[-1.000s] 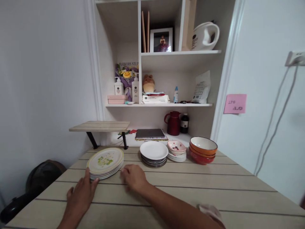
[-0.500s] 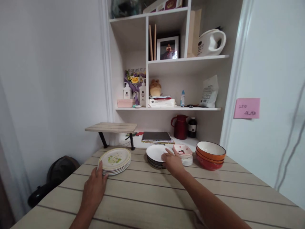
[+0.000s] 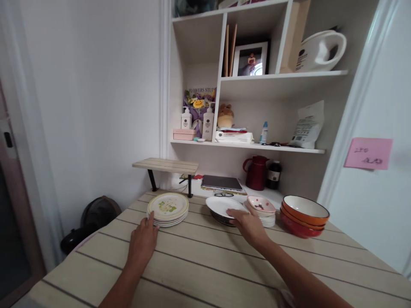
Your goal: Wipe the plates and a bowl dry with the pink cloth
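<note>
My left hand (image 3: 142,241) lies on the wooden table (image 3: 205,273), fingers stretched out, its fingertips touching the near edge of a stack of green-patterned plates (image 3: 168,208). Over at a stack of dark plates, my right hand (image 3: 249,225) grips the near rim of the white plate (image 3: 221,205) on top, which sits tilted. A small pink patterned bowl on saucers (image 3: 260,205) stands just right of that hand.
Stacked orange and red bowls (image 3: 304,209) stand at the right. A low wooden riser (image 3: 166,164), a dark tablet (image 3: 221,182), a red jug (image 3: 256,172) and a dark bottle (image 3: 273,174) line the back. Shelves above hold bottles, a photo frame and a white kettle.
My right hand moved from the patterned plates across to the white plate and took hold of its rim. The view shifted left; my left hand stayed at the patterned plates.
</note>
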The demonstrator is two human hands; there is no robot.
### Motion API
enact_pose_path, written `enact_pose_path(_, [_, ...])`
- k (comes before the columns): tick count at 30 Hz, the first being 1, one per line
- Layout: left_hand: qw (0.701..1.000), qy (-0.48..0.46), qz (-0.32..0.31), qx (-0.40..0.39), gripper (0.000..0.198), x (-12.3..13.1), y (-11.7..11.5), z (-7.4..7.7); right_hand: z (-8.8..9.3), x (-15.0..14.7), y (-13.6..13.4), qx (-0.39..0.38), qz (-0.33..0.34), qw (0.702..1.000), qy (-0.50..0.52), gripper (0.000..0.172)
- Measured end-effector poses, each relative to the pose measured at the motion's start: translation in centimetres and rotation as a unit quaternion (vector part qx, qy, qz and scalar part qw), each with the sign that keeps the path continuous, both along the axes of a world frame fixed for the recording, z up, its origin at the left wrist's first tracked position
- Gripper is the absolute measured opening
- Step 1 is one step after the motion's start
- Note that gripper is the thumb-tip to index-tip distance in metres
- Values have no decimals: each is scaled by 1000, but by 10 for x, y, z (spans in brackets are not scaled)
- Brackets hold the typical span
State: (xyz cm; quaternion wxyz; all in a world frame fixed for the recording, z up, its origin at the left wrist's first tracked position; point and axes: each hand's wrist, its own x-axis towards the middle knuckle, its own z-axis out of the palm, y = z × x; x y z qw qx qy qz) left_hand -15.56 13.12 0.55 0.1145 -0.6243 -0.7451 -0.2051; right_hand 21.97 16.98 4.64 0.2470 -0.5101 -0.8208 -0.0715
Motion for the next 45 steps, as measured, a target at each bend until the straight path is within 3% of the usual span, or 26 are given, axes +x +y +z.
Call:
enact_pose_path(15, [999, -34, -5, -20, 51, -3, -2, 2, 10, 6, 1, -81, 12, 997, 16, 37])
enact_pose_path(24, [999, -45, -10, -15, 51, -4, -2, 0, 50, 11, 7, -22, -28, 998, 52, 46])
enact_pose_path(27, [999, -52, -6, -14, 52, -3, -1, -1, 53, -3, 3, 9, -13, 999, 45, 38])
enact_pose_path(32, [998, -60, 2, -14, 52, -3, 0, -3, 40, -48, -12, 65, 75, 995, 25, 29])
enact_pose_path(39, [997, -74, 7, -13, 56, -2, 0, -4, 22, -111, -11, 60, 178, 982, -19, 29])
enact_pose_path(45, [995, -97, 13, -18, 55, -3, 2, -4, 13, -146, -5, 43, 201, 977, -58, 29])
